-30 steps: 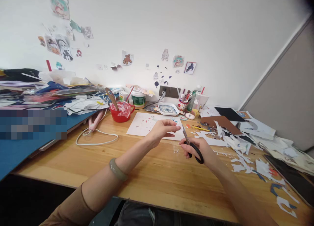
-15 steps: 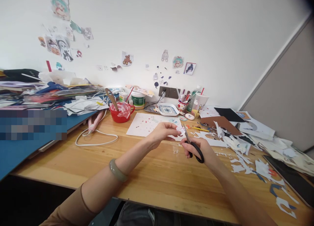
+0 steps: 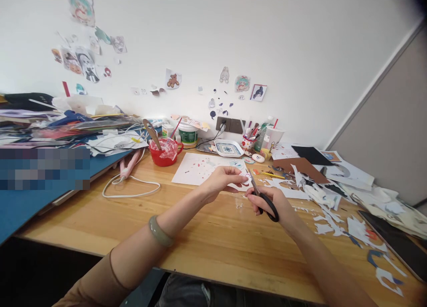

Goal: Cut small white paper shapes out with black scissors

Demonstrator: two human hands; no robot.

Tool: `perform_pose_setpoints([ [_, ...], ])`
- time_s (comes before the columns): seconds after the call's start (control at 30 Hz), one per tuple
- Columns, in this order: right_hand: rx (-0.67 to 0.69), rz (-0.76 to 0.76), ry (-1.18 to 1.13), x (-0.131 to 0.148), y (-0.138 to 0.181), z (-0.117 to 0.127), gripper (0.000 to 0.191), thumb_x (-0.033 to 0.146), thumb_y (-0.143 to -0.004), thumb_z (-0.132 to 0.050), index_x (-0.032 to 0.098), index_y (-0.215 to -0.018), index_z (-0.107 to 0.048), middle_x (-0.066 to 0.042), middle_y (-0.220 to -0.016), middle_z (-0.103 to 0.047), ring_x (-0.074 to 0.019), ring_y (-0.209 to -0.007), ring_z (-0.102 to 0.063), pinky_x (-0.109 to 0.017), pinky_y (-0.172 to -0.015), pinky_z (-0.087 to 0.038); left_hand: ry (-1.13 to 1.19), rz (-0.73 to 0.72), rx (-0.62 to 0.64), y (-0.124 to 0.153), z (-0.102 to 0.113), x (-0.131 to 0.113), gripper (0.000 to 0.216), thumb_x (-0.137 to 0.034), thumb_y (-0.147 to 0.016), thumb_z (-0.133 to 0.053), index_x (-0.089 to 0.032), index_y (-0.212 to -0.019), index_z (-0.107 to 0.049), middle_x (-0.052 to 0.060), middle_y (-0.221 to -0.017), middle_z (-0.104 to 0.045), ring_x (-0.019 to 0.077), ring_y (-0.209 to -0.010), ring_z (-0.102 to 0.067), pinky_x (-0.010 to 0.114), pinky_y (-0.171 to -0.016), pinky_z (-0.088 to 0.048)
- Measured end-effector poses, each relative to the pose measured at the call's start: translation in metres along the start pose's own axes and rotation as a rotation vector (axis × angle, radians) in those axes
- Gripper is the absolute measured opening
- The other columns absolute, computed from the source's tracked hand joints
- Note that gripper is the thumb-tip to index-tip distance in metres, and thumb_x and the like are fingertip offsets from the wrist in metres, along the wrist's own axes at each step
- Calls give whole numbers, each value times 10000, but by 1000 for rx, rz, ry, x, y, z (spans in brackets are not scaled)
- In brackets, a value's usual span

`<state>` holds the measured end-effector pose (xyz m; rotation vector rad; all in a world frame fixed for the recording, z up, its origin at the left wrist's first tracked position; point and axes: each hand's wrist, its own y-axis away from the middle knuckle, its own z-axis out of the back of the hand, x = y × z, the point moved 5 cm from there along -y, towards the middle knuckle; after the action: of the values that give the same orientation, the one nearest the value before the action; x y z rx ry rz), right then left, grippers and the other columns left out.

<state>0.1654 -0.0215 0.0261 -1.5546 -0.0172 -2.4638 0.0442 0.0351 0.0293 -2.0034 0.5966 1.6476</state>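
the left grip [image 3: 220, 181] has dipped slightly, pinching a paper scrap [image 3: 246, 178] over the right end of the white sheet [image 3: 182, 175], apparently lining its edge up with scissors [image 3: 255, 187] clasped in the right grip [image 3: 274, 199]

Left forearm [image 3: 187, 211], one: bare, stretched forward and angled inward. Left hand [image 3: 222, 179], one: at the front, thumb and fingers pinched together. Right forearm [image 3: 323, 259], one: bare, slanting inward from the opposite side. Right hand [image 3: 280, 203], one: fingers curled, just beside the left hand.
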Motion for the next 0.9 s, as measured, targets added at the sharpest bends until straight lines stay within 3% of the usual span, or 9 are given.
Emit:
perform_pose_setpoints([
  [0.9, -30, 3, -34, 9, 4, -1, 186, 343, -700, -555, 159, -699, -528, 38, -495, -464, -94, -454, -449, -223, -455, -387, 76, 35, 29, 2, -6, 4, 266, -360, -538, -677, -145, -660, -581, 0, -648, -532, 92, -640, -479, 224, -589, -392],
])
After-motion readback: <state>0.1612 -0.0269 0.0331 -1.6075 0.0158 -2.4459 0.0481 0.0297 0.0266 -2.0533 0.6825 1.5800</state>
